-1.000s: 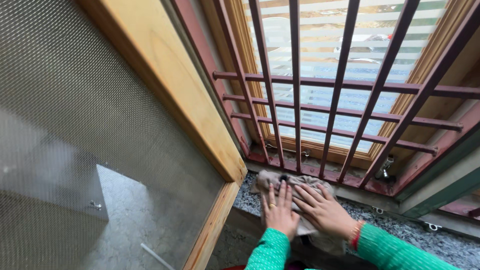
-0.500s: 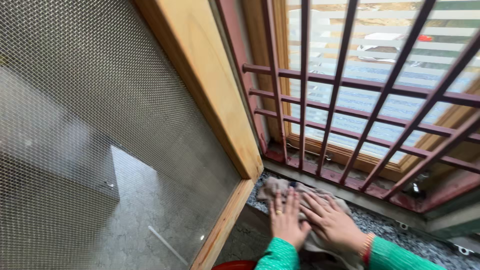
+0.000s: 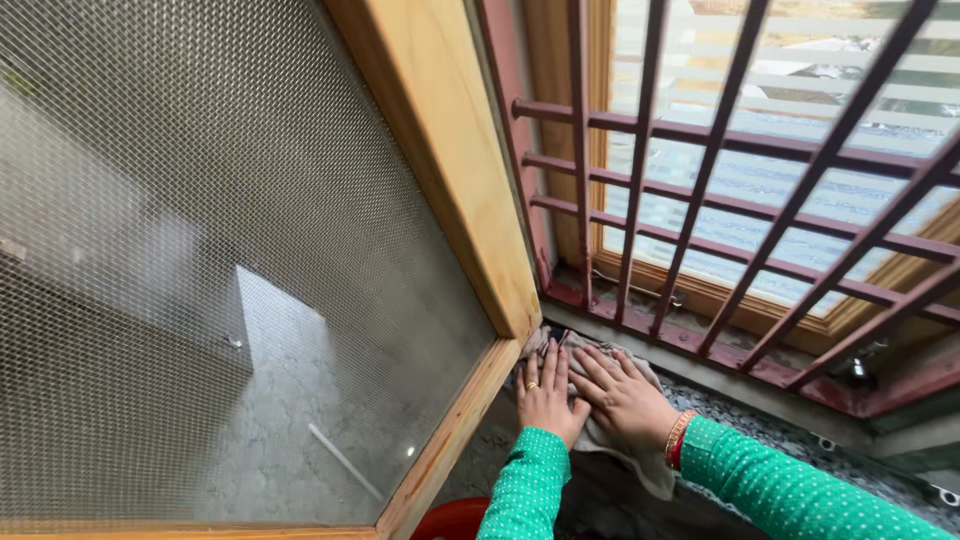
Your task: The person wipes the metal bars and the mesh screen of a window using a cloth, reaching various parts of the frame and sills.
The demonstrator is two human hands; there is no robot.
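A crumpled beige-grey cloth [image 3: 618,448] lies on the speckled grey stone sill [image 3: 760,428] below the window. My left hand [image 3: 545,397], with a ring on one finger, presses flat on the cloth's left part, close to the corner of the wooden frame. Beside it, my right hand [image 3: 622,397] lies flat on the cloth too, fingers spread and pointing toward the grille. Both sleeves are green with white dots, and red and gold bangles circle my right wrist.
An open wooden-framed mesh screen door [image 3: 455,180] fills the left side. A dark red metal grille [image 3: 720,160] stands just behind the sill. A red bucket rim [image 3: 452,520] shows at the bottom edge. Small metal latches [image 3: 858,366] sit at the right.
Both hands and the cloth have slid left along the sill toward the corner of the screen frame. The camera has also shifted, bringing the mesh door further into view.
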